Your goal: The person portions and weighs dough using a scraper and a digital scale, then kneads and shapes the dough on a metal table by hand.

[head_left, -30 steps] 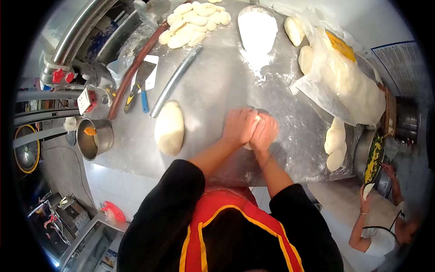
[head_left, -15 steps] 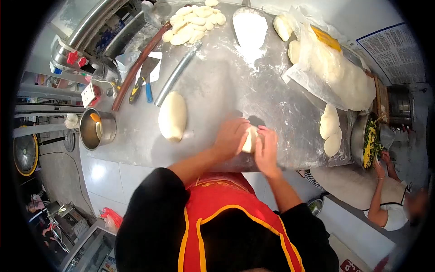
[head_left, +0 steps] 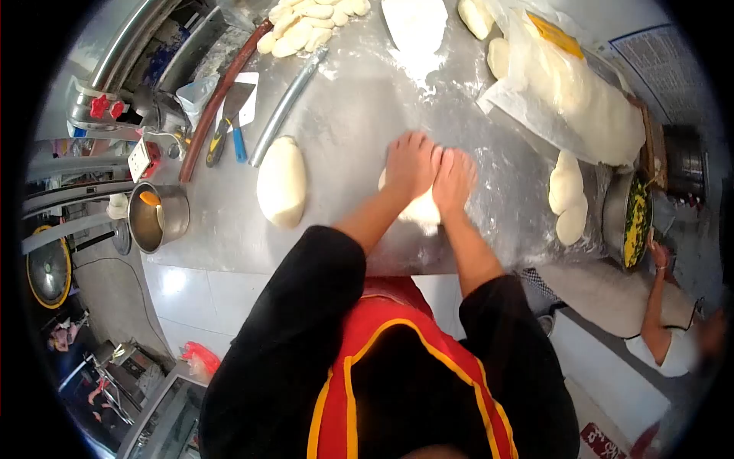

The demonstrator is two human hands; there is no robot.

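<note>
Side by side, my left hand (head_left: 413, 163) and my right hand (head_left: 455, 180) press on a piece of dough (head_left: 422, 209) on the metal table. The dough shows below and between my wrists; its far part is hidden under my palms. My fingers lie together, curled over the far side of the dough. Left of my hands rests a larger oval dough piece (head_left: 281, 182), which neither hand touches.
A metal tube (head_left: 289, 105), a red-brown rod (head_left: 225, 99), a scraper (head_left: 218, 143) and a steel pot (head_left: 159, 218) stand left. Small dough pieces (head_left: 306, 27) and flour (head_left: 417, 27) lie at the back. Right are covered dough (head_left: 585, 107), a filling bowl (head_left: 631, 222) and a co-worker (head_left: 661, 329).
My hands have moved from the sides of the small dough onto its top and pushed away from me. The dough is flatter and wider. The camera view has shifted slightly.
</note>
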